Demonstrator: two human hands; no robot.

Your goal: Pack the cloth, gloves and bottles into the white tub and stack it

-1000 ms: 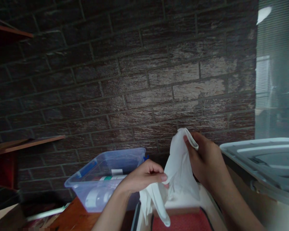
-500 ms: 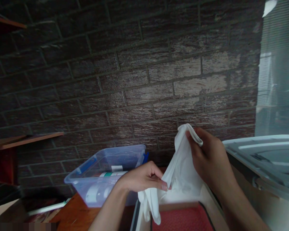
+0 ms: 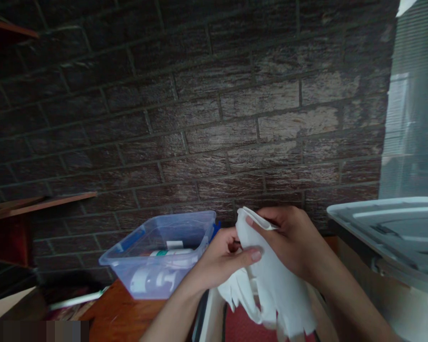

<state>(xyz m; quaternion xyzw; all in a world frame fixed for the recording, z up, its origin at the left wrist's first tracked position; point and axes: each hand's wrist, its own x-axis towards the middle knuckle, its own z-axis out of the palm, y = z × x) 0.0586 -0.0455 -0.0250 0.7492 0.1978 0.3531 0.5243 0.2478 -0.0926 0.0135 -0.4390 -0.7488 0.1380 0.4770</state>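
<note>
Dark brick wall (image 3: 199, 123) across the far side, with a pale translucent panel (image 3: 413, 128) at far right and a thin shelf (image 3: 50, 205) at left. On the brown tabletop (image 3: 135, 313) at near left, a see-through blue bin (image 3: 128, 259) with bottles (image 3: 166, 280) inside; at right, a tub under a grey lid (image 3: 403, 228). Near and between them, a pale box (image 3: 214, 311) with a red surface (image 3: 248, 327) showing inside.

Directly above that box, a white glove (image 3: 281, 289), cuff upward and tips hanging toward the near side. Just left of it and below the left hand (image 3: 221, 263), a second limp white piece (image 3: 233, 289), probably the other glove.

Right hand (image 3: 290, 237): fingers narrowed on the folded cuff, thumb on the front. Left hand: thumb pressed on the glove's front, remaining fingers partly hidden behind the cloth, apparently in a pinch with both layers.

To handle this well, pinch lightly and bring the cuff edges level before folding or smoothing. Support the loose left piece to prevent slipping, and lift the hanging tips clear of the box rim to avoid snagging.
</note>
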